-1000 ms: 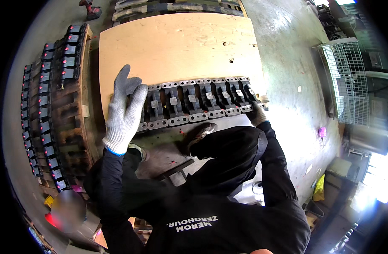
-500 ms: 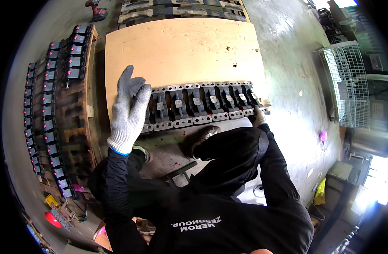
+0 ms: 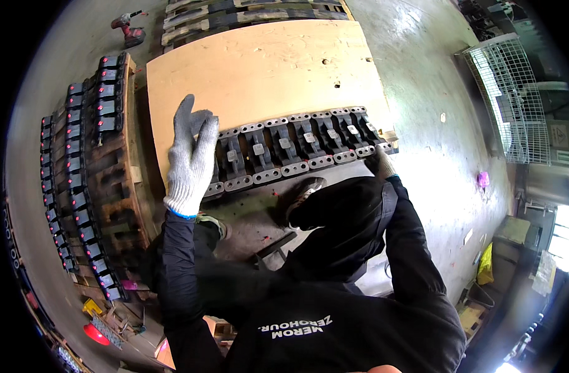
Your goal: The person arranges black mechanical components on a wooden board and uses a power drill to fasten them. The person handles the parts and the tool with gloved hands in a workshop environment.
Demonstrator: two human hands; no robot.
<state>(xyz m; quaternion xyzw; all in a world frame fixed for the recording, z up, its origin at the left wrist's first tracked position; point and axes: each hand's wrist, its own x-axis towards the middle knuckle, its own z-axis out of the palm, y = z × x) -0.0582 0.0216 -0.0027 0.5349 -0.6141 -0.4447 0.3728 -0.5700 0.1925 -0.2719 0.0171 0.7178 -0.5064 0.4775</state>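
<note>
A chain of dark metal track links (image 3: 284, 144), with drilled holes along both edges, lies across the near part of a wooden board (image 3: 253, 68). My left hand (image 3: 194, 149), in a grey-white glove, is over the chain's left end and hides part of it. Its fingers are stretched upward and apart, with nothing in them. At the right end, my right hand (image 3: 384, 164), also gloved, is closed on the near edge of the last link. Some of its fingers are hidden by the link and the glove.
A pallet (image 3: 130, 186) at the left carries rows of black parts with red dots (image 3: 73, 149). A red cordless drill (image 3: 129, 31) lies on the floor at the far left. Another pallet (image 3: 253, 13) shows beyond the board. A white wire basket (image 3: 508, 93) stands at the right.
The whole view has turned slightly, so the board and chain sit at a different tilt. Both hands keep about the same places at the chain's ends.
</note>
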